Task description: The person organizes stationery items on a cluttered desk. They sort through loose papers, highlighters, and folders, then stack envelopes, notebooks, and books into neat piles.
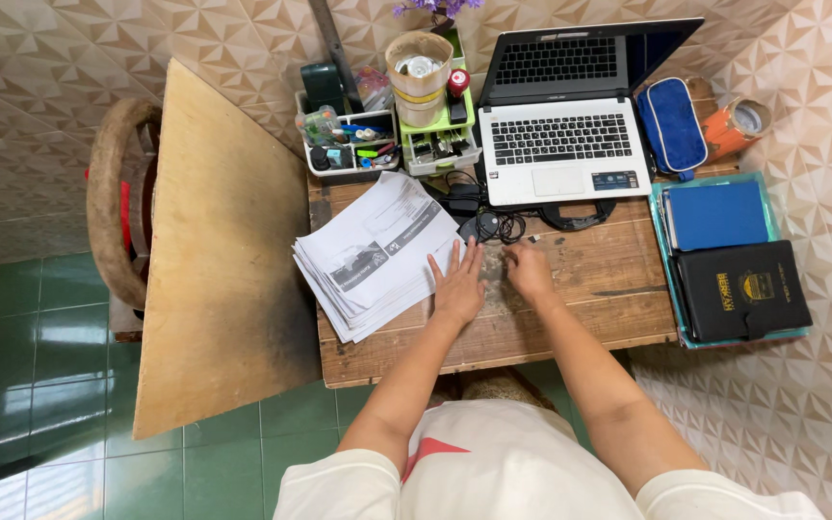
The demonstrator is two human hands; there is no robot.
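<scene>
My left hand [458, 281] lies flat on the wooden desk [589, 289], fingers spread, its edge touching a stack of printed paper sheets [375, 253]. My right hand [530, 273] rests on the desk just right of it, fingers curled down, pinching at something too small to make out. A black mouse [481, 227] with a coiled cable sits just beyond both hands. An open white laptop [560, 144] stands behind them.
A desk organiser [349, 144] with pens and a green tray [435, 135] with a paper cup stand at the back. A blue pouch [671, 125], blue folder [719, 214] and black book [743, 289] lie right. A plywood board [219, 250] leans left.
</scene>
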